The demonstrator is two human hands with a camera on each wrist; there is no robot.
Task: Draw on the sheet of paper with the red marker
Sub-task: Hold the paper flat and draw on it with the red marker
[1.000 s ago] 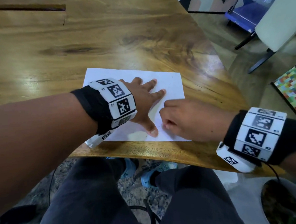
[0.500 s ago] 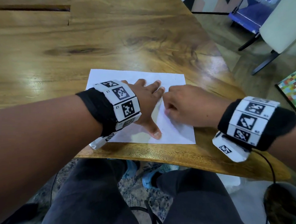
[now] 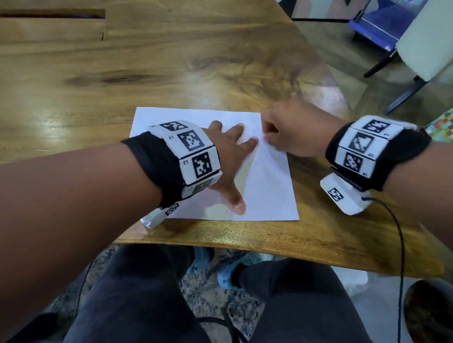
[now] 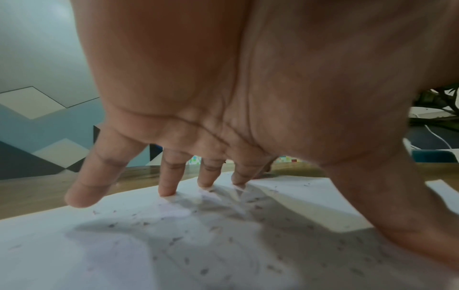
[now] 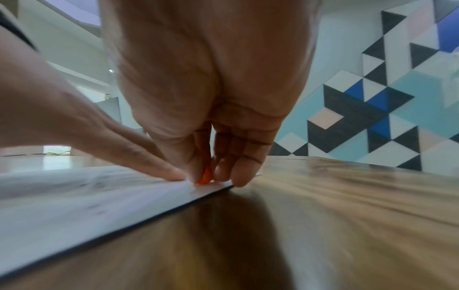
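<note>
head: high, looking down on worktop (image 3: 160, 69) | wrists: low, close under palms | shared: paper (image 3: 269, 190)

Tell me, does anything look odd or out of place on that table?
Nothing is spilled or damaged. The sheet of paper lies slightly askew at the table's near edge, pinned by the left hand. One oddity: the red marker is almost buried in the right hand, with only an orange-red bit showing.

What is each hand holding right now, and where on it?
The right hand pinches the red marker near its tip; the rest is hidden by the fingers. The left hand holds nothing, pressing flat on the sheet of paper.
</note>
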